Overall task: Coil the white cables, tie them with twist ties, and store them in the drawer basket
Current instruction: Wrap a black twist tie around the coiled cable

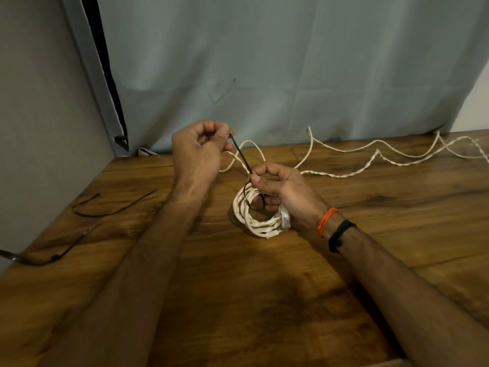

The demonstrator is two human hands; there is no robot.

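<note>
A coiled white cable (248, 217) with a clear plug at its end lies on the wooden table (238, 300), just below my hands. A black tie (241, 158) loops around the coil's upper part and runs up as a straight tail. My right hand (280, 186) pinches the tie where the loop closes, with its lower fingers inside the coil. My left hand (201, 149) pinches the tail's free end, up and to the left. More loose white cables (370, 160), one of them twisted, trail across the table's far right.
Two spare black ties lie on the table's left side, one curved (105, 207) and one near the left edge (53, 256). A grey-blue cloth (264, 75) hangs behind the table. A grey wall (39, 115) stands along the left.
</note>
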